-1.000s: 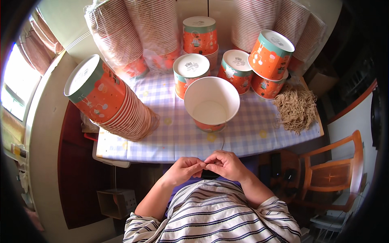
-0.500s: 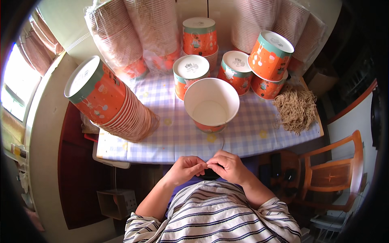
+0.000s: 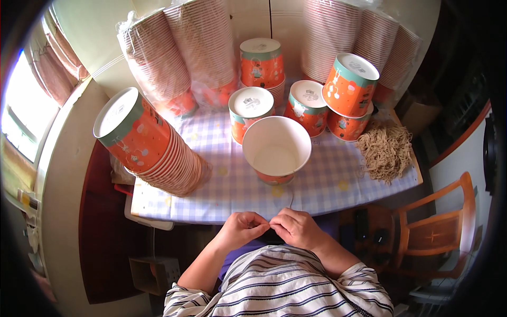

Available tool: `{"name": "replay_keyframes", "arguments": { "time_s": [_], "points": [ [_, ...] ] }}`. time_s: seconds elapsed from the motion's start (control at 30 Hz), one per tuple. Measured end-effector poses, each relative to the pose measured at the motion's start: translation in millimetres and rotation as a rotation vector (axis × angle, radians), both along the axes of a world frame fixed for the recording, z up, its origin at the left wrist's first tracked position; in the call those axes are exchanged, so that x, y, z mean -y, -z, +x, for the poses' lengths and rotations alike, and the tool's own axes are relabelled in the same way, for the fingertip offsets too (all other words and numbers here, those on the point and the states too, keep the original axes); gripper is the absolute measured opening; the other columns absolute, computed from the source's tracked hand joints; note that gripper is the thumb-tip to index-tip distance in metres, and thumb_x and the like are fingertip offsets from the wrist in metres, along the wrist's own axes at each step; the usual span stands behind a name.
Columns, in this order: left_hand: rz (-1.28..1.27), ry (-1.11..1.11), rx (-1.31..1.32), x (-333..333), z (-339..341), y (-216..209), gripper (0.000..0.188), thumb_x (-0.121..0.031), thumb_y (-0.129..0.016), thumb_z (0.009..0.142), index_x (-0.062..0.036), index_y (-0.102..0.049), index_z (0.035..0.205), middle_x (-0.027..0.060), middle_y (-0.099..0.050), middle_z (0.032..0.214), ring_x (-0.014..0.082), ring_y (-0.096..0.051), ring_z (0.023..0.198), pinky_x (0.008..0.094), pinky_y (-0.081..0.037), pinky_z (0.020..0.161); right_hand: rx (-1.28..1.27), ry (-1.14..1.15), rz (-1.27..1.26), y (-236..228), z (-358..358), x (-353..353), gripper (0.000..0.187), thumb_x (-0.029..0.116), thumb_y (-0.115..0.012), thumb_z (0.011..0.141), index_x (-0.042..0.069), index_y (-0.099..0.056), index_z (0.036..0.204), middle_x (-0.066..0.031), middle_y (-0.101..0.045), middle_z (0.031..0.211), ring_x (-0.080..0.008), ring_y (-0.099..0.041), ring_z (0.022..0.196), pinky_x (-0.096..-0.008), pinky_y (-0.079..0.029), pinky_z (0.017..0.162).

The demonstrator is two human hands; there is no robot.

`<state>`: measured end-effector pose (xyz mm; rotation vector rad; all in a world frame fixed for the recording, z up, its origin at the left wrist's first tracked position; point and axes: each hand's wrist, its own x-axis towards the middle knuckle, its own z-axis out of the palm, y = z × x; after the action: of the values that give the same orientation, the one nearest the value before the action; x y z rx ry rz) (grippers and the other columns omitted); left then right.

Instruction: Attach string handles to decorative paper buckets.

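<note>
My left hand (image 3: 244, 229) and my right hand (image 3: 296, 228) meet fingertip to fingertip in front of my body, just off the table's near edge. Both are closed in a pinch. A thin pale string (image 3: 291, 198) runs from beside my right hand up toward an open paper bucket (image 3: 275, 171); its end between my fingertips is too small to make out clearly. White inside and orange outside, the bucket stands upright near the table's middle. At the right of the table lies a tangled heap of tan string (image 3: 386, 152).
A tall leaning stack of orange buckets (image 3: 153, 142) stands at the left. Several upturned buckets (image 3: 252, 103) sit behind the open one, and bagged stacks (image 3: 203, 47) line the back. A checked cloth (image 3: 222, 198) covers the table. A wooden chair (image 3: 435, 232) is at the right.
The whole view has shifted, so the table and buckets sit lower in the picture. My hands stay pinched together, with their fingers slightly moved.
</note>
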<state>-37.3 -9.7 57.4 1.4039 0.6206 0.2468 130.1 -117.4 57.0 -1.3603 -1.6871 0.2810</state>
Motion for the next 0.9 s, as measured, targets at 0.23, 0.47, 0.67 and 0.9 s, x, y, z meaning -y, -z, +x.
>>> {"name": "replay_keyframes", "arguments": {
  "time_s": [0.23, 0.47, 0.67, 0.9],
  "points": [
    [0.543, 0.145, -0.096, -12.1, 7.4, -43.3, 0.013, -0.01, -0.068, 0.077, 0.0003, -0.065, 0.085, 0.0085, -0.065, 0.074, 0.0127, -0.061, 0.066, 0.026, -0.049, 0.06, 0.167, 0.025, 0.146, -5.2, 3.5, -5.9, 0.019, 0.004, -0.068, 0.071, 0.007, -0.058, 0.086, -0.0055, -0.054, 0.077, -0.0237, -0.058, 0.063, -0.0334, -0.048, 0.056],
    [0.83, -0.168, 0.02, -78.2, 47.4, -65.0, 0.024, -0.017, -0.068, 0.076, 0.0008, -0.064, 0.091, 0.0138, -0.063, 0.083, 0.0224, -0.061, 0.075, 0.0307, -0.049, 0.069, 0.082, 0.229, 0.19, -41.9, 51.9, -33.8, 0.009, 0.004, -0.063, 0.074, 0.006, -0.059, 0.081, -0.0098, -0.054, 0.081, -0.0263, -0.058, 0.071, -0.0344, -0.048, 0.061],
    [0.926, -0.301, -0.086, -156.4, 92.0, -28.3, 0.036, -0.016, -0.064, 0.077, 0.0031, -0.059, 0.106, 0.0121, -0.063, 0.09, 0.0171, -0.061, 0.075, 0.0293, -0.05, 0.066, 0.146, 0.434, 0.067, -42.2, 114.3, -89.7, 0.007, 0.011, -0.062, 0.077, 0.004, -0.061, 0.078, -0.011, -0.057, 0.088, -0.0292, -0.06, 0.074, -0.0368, -0.049, 0.066],
    [0.54, -0.105, -0.101, -105.8, 80.1, -36.4, 0.037, -0.015, -0.059, 0.074, 0.0003, -0.061, 0.108, 0.0074, -0.063, 0.078, 0.0136, -0.058, 0.067, 0.0276, -0.047, 0.065, 0.322, 0.306, -0.231, -46.8, 136.5, -81.2, 0.009, 0.011, -0.057, 0.077, 0.004, -0.061, 0.074, -0.0115, -0.06, 0.079, -0.0306, -0.061, 0.075, -0.0394, -0.049, 0.066]
  ]
}}
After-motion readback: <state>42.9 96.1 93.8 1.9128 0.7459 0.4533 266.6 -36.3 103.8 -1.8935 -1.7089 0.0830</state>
